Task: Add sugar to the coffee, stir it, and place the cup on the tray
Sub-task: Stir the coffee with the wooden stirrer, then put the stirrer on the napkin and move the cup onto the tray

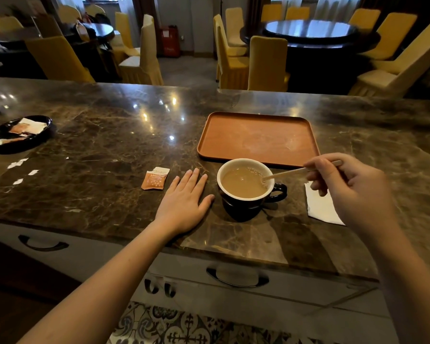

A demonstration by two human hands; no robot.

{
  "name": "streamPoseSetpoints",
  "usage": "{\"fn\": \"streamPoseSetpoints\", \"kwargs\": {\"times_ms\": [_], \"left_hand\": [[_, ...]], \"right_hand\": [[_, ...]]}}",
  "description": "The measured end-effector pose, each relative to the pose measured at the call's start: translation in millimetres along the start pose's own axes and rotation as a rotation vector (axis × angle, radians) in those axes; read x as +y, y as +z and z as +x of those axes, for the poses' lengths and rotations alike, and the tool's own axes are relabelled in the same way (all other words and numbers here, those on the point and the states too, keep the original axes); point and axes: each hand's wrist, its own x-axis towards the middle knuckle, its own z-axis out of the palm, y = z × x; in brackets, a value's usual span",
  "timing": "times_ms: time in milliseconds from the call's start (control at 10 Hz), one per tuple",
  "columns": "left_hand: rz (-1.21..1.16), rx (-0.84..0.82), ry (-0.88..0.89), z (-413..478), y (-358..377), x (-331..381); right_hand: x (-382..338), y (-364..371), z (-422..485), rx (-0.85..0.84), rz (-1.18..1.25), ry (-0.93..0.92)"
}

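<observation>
Nearest to us, our left hand lies flat and open on the worktop, fingers spread, gripping nothing, just beside the cup but apart from it. Our right hand has its grip closed on the upper end of the stir stick, whose lower tip dips into the coffee near the handle side. We judge stirring to be the step in hand. To do it well, we should keep the stick tip low, circle gently inside the rim so nothing slops over, and bring the left hand against the cup wall if it shifts. An opened sugar packet lies left of that hand; a white napkin lies under the right. Just beyond the cup sits the tray, its near edge close to the rim.
</observation>
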Motion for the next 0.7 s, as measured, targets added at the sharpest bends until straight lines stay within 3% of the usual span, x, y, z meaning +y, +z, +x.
{"fn": "streamPoseSetpoints", "kwargs": {"times_ms": [300,500,700], "left_hand": [[-0.001,0.005,-0.001,-0.7,-0.9,0.6],[-0.006,-0.008,0.000,-0.5,-2.8,1.5],[0.009,-0.011,-0.003,-0.2,-2.5,1.7]], "right_hand": [[17.8,-32.7,-15.5,0.096,0.252,0.238],[47.6,-58.4,-40.4,0.081,0.043,0.275],[56.2,-50.7,-74.9,0.014,-0.423,-0.011]]}}
